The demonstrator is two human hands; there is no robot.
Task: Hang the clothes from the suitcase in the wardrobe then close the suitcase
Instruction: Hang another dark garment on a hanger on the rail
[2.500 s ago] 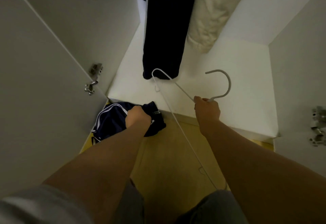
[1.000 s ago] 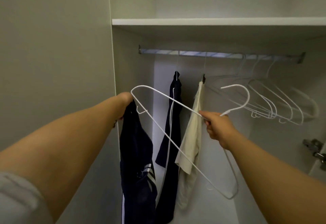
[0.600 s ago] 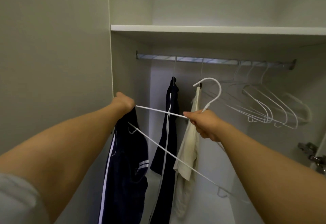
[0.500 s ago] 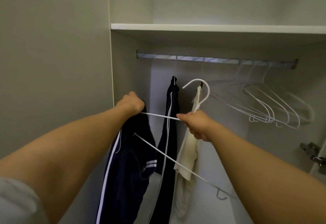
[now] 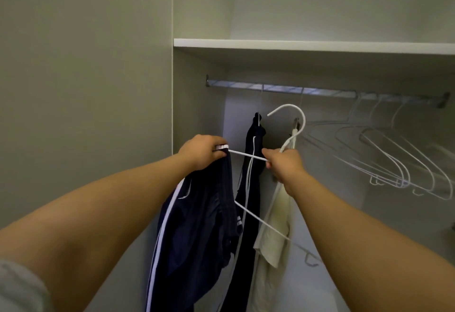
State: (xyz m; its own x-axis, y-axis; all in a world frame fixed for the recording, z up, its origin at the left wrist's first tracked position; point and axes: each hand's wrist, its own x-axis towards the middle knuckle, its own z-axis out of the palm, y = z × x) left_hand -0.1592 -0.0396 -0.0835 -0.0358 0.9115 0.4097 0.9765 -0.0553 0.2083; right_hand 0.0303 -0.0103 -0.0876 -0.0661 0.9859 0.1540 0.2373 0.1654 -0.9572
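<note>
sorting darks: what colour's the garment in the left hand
The garment is navy with white stripes; head view.

view: only one cam, strapped on the person's head
facing: forward, straight into the open wardrobe (image 5: 197, 105), rail (image 5: 320, 91) a bit above centre
distance: pretty close, wardrobe interior fills most of the frame
</note>
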